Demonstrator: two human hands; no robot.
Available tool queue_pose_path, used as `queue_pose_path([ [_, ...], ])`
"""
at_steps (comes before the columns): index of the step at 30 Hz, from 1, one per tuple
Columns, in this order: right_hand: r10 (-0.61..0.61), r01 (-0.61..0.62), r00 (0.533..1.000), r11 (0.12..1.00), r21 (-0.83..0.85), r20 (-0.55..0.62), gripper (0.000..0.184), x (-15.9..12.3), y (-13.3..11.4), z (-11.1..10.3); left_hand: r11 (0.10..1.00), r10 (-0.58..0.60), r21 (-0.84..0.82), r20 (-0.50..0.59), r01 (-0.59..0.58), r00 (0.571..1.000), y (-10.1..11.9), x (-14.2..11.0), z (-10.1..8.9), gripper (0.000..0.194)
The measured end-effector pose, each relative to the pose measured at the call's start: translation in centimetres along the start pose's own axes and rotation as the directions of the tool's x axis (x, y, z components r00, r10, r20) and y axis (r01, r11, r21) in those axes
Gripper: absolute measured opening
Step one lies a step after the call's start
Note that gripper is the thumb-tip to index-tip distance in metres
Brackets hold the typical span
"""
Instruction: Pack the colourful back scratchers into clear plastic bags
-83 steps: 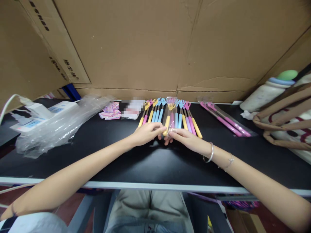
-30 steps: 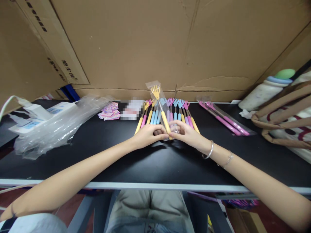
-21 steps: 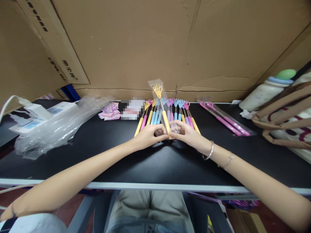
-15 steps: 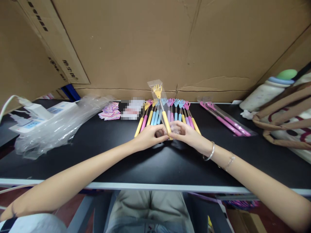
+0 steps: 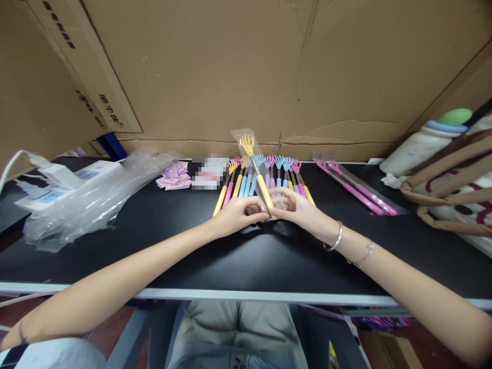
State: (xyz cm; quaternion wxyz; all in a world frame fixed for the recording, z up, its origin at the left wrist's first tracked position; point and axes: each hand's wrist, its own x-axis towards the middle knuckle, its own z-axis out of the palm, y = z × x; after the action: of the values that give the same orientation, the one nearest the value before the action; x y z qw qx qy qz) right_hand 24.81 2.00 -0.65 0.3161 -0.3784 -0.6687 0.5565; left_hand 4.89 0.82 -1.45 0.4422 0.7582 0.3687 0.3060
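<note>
A yellow back scratcher stands tilted over the table, its claw end up inside a clear plastic bag. My left hand pinches the bag's lower end just left of the handle. From the other side, my right hand has thumb and fingers closed at the bottom of the yellow handle. Behind my hands lies a row of back scratchers with yellow, pink, blue and purple handles. My hands cover the lower ends of several of them.
Two pink back scratchers lie bagged on the right, near a bottle and a brown-handled bag. On the left are printed cards, clear plastic bags and a power strip. A cardboard wall rises behind.
The yellow back scratcher leans slightly more to the left at its top, and its handle end has shifted a little right. My right hand has moved slightly right with it.
</note>
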Motion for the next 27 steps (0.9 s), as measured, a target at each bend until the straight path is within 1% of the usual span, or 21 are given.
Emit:
queue_pose_path([
  [2,-0.014,0.014,1.0,1.0,-0.014,0.018,0.048,0.0,-0.3,-0.6,1.0,0.01,0.016,0.015,-0.01,1.0,0.3,0.0,-0.3,0.02],
  [4,-0.019,0.021,0.999,0.999,-0.037,0.049,0.049,0.0,-0.7,-1.3,0.994,0.042,0.096,0.013,-0.043,0.999,0.8,0.0,-0.8,0.022],
  [7,-0.003,0.012,0.994,0.997,-0.081,0.112,0.05,-0.2,-1.3,-2.5,0.961,0.12,0.257,-0.058,-0.101,0.991,1.2,0.1,-1.9,0.023],
  [8,0.007,0.004,0.992,0.996,-0.088,0.13,0.051,-0.3,-1.5,-2.8,0.953,0.129,0.288,-0.096,-0.096,0.987,1.2,0.2,-2.4,0.023],
  [10,0.033,-0.021,0.987,0.997,-0.081,0.155,0.052,-0.5,-1.9,-3.1,0.953,0.087,0.301,-0.154,-0.037,0.984,0.9,0.3,-3.3,0.026],
  [11,0.044,-0.033,0.986,0.997,-0.068,0.163,0.053,-0.5,-2.0,-3.2,0.96,0.043,0.279,-0.167,0.006,0.985,0.7,0.4,-3.7,0.029],
  [12,0.052,-0.043,0.984,0.998,-0.055,0.173,0.055,-0.6,-2.0,-3.3,0.971,-0.001,0.238,-0.158,0.039,0.987,0.4,0.5,-4.1,0.032],
  [14,0.068,-0.061,0.976,0.997,-0.042,0.207,0.056,-0.6,-2.0,-3.3,0.991,-0.054,0.109,-0.155,0.071,0.986,-0.2,0.8,-4.9,0.036],
  [15,0.079,-0.071,0.969,0.997,-0.043,0.235,0.056,-0.6,-2.0,-3.4,0.997,-0.068,0.034,-0.173,0.075,0.982,-0.4,1.0,-5.3,0.037],
  [17,0.093,-0.08,0.949,0.995,-0.056,0.301,0.056,-0.6,-1.9,-3.5,0.99,-0.106,-0.118,-0.26,0.077,0.96,-0.7,1.3,-6.0,0.038],
  [20,0.09,-0.06,0.924,0.994,-0.093,0.372,0.055,-0.6,-1.9,-4.0,0.953,-0.194,-0.292,-0.385,0.08,0.902,-0.8,1.7,-7.2,0.041],
  [23,0.091,-0.045,0.927,0.99,-0.133,0.363,0.049,-0.6,-2.0,-4.7,0.926,-0.255,-0.369,-0.451,0.081,0.856,-0.9,1.9,-8.1,0.04],
  [25,0.094,-0.046,0.941,0.988,-0.15,0.325,0.046,-0.6,-2.2,-5.1,0.914,-0.266,-0.401,-0.467,0.066,0.843,-1.0,1.9,-8.4,0.037],
  [27,0.09,-0.053,0.961,0.988,-0.146,0.262,0.046,-0.5,-2.2,-5.5,0.9,-0.267,-0.435,-0.49,0.033,0.83,-1.1,2.0,-8.5,0.031],
])
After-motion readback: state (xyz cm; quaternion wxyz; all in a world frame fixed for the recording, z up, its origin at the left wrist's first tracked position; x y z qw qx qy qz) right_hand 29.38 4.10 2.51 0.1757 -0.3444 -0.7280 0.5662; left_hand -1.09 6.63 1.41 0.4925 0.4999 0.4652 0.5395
